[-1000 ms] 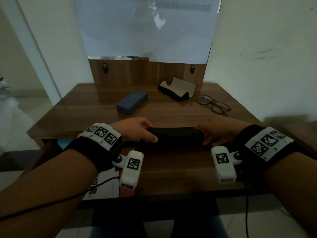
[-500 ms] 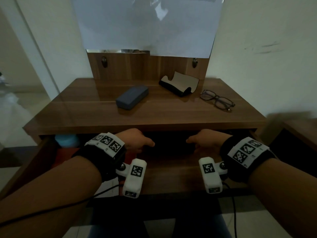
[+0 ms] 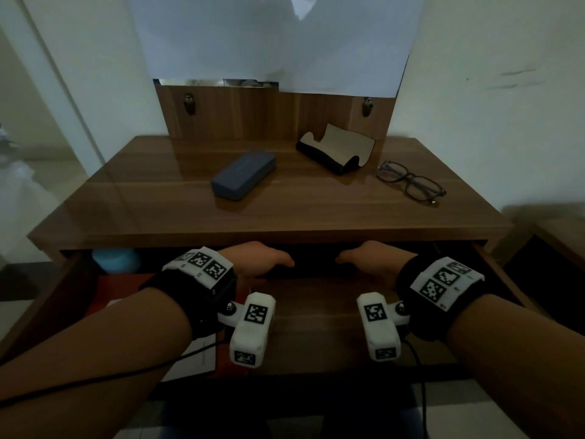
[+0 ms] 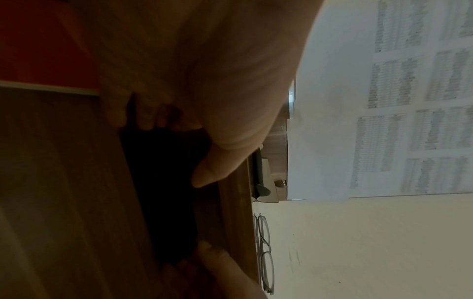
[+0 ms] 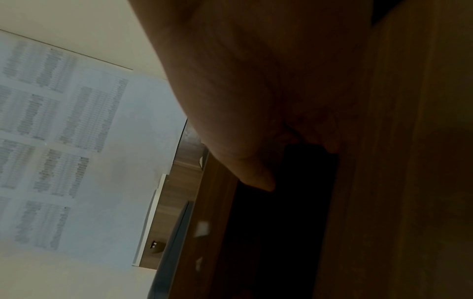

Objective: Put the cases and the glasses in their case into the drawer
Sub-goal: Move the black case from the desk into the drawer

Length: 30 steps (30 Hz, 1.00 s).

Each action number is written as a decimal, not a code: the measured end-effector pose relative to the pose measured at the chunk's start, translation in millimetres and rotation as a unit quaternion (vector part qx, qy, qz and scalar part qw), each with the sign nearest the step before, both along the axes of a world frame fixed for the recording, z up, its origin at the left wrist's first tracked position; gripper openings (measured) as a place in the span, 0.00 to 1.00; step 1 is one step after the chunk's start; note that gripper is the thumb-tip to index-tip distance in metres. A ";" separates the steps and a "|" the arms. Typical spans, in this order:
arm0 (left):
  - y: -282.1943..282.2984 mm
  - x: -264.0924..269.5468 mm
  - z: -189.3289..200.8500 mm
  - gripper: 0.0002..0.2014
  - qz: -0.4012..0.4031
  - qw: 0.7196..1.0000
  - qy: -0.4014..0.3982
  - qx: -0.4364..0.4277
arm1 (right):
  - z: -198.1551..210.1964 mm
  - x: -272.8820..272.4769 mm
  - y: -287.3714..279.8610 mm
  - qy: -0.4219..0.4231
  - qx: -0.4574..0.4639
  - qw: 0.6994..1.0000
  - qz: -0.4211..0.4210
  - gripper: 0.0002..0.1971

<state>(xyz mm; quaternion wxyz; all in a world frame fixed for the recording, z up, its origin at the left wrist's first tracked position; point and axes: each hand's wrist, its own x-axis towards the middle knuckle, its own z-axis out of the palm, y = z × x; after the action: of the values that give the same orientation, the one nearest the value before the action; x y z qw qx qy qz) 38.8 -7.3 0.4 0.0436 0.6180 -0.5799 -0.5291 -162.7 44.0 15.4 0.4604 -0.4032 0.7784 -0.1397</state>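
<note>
Big sheet of paper (image 3: 278, 42) covers most of the mirror, printed text blocks showing in the wrist views. Two dark knobs (image 3: 189, 103) sit on the wooden back panel. Something light blue (image 3: 115, 259) sits back left, beside something red (image 3: 126, 289).

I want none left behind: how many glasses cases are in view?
3. A blue case and an open black case lie on the desk; a dark case sits in the drawer between both hands. More may be hidden inside.
</note>
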 end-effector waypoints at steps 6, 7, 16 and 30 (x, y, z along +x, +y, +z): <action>0.8 -1.2 -0.8 0.30 -0.021 0.999 -0.026 -0.011 | -2.2 0.9 -1.3 0.016 -0.004 1.000 0.014 0.26; 0.5 -1.3 -0.7 0.30 -0.024 0.999 -0.028 -0.014 | -1.0 0.9 -0.4 0.017 -0.003 1.000 0.017 0.25; 5.3 -3.6 11.5 0.30 -0.028 0.999 -0.030 -0.033 | 10.5 -0.1 5.8 0.030 -0.022 0.999 0.027 0.26; 7.6 -19.6 52.3 0.13 -0.032 0.992 0.049 -0.108 | 41.7 -10.5 14.2 -0.098 -0.097 0.990 0.018 0.18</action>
<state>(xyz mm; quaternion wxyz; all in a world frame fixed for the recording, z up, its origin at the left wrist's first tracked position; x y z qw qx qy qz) 19.2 0.3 52.6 0.1214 0.5639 -0.6504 -0.4941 -173.2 58.2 57.0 0.4955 -0.4443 0.7052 -0.2447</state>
